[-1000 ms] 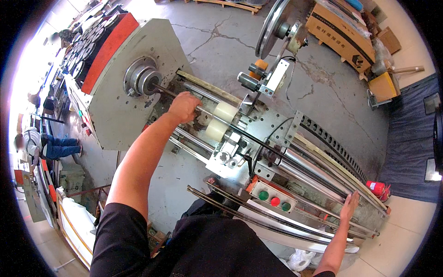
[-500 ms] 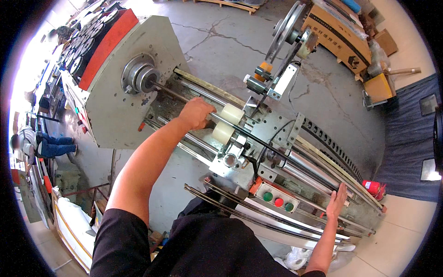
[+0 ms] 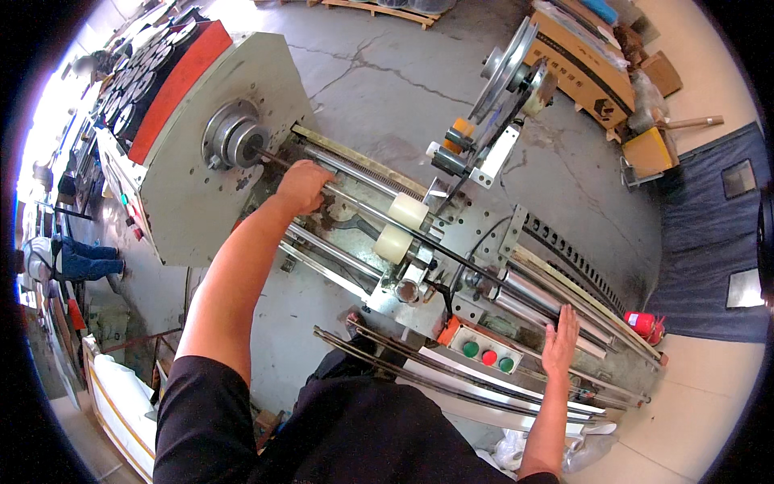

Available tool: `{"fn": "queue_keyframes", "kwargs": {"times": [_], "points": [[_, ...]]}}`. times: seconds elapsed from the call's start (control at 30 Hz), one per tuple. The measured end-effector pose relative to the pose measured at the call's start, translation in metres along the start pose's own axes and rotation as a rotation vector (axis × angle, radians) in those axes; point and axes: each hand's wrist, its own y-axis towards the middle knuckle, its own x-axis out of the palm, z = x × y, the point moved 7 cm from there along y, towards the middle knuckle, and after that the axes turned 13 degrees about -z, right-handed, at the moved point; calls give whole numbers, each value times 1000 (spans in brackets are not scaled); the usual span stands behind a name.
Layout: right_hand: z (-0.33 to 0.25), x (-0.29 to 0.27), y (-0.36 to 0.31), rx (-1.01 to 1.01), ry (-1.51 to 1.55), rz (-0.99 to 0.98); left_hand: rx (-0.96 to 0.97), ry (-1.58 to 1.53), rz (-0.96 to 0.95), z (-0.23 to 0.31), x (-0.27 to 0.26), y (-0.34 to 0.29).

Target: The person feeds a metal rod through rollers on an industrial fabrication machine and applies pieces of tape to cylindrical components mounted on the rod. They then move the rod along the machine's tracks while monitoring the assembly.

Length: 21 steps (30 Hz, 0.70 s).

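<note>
A long thin rod, dark along its right half, slants across the machine from the round metal chuck to the right. My left hand is closed around it a short way from the chuck. Between the hand and the carriage the rod rests over two cream rollers. My right hand is upright at the rod's right end, fingers stretched out with the palm near the end. Whether the palm touches it, I cannot tell. A dark wrench-like tool lies below the rod near the rollers.
A control box with green and red buttons sits before the carriage. Long dark strips lie along the near side. Beyond the carriage stands a pulley wheel. A red fire extinguisher is at the right; a person is far left.
Both hands have moved left, and the rod has slid with them toward the chuck. The wrench-like tool shows more fully. The whole view has shifted slightly.
</note>
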Motion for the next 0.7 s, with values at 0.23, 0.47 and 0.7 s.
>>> {"fn": "queue_keyframes", "kwargs": {"times": [0.23, 0.47, 0.7], "points": [[-34, 0, 6, -30, -16, 52, -21, 26, -55, 9, 6, 7], [-83, 1, 15, -38, 7, 60, 68, -34, -117, 88, 11, 16], [-158, -5, 23, -165, 53, 100, 62, 44, -101, 139, 16, 26]]}}
